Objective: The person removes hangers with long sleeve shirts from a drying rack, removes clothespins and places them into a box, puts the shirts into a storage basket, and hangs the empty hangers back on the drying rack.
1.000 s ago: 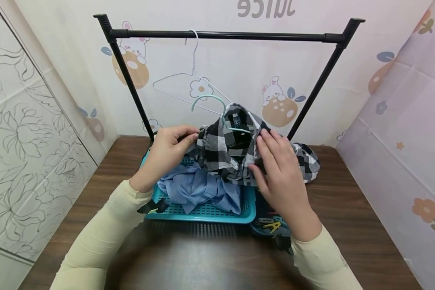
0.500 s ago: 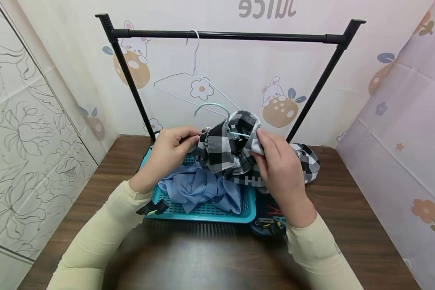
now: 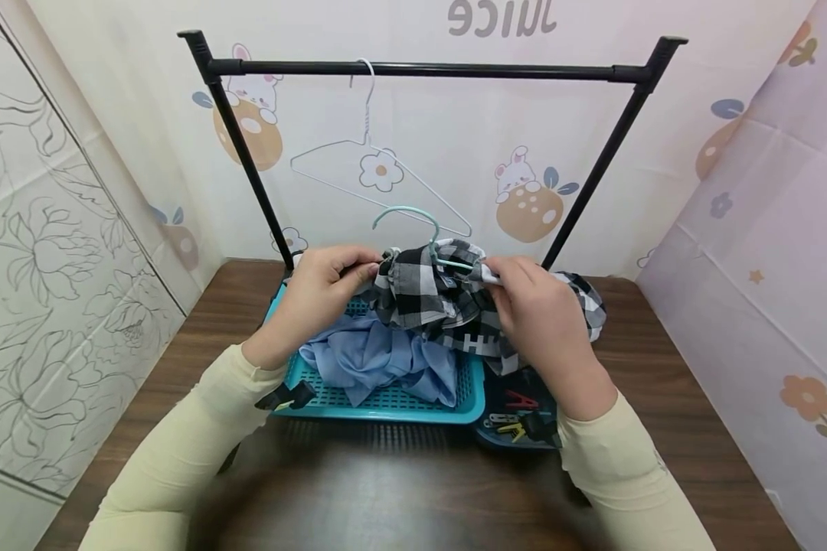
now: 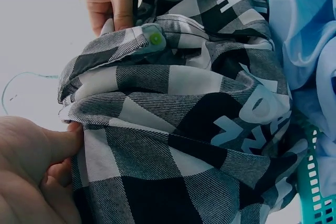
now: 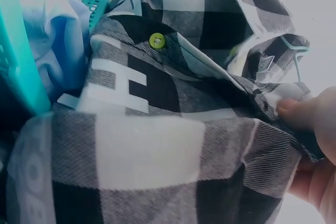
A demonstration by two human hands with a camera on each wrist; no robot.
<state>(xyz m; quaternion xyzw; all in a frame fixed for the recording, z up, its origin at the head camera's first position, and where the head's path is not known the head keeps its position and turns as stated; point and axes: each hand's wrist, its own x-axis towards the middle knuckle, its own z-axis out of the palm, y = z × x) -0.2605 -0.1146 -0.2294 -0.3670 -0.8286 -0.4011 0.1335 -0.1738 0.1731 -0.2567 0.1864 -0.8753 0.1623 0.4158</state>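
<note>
A black, grey and white checked shirt (image 3: 413, 287) with large white letters and a green button (image 5: 157, 40) lies bunched over the back of a basket. A mint-green hanger (image 3: 408, 207) is inside it, its hook rising out of the neck opening. My left hand (image 3: 324, 287) pinches the shirt's edge at the left shoulder, thumb against fingertips. At the collar's right side, my right hand (image 3: 547, 317) pinches the fabric between thumb and fingers. Most of the hanger's body is hidden under cloth.
A light blue garment (image 3: 379, 360) lies in the turquoise basket (image 3: 386, 417). Right of it, a dark tray (image 3: 489, 441) holds clothespins, including a red clothespin (image 3: 521, 400). Behind stands a black rack (image 3: 496, 71) with a white wire hanger (image 3: 367, 115) hanging from its bar.
My right hand has gone from lying spread on the collar to pinching it. The collar and green hanger hook have come down lower. My left hand keeps its pinch in place.
</note>
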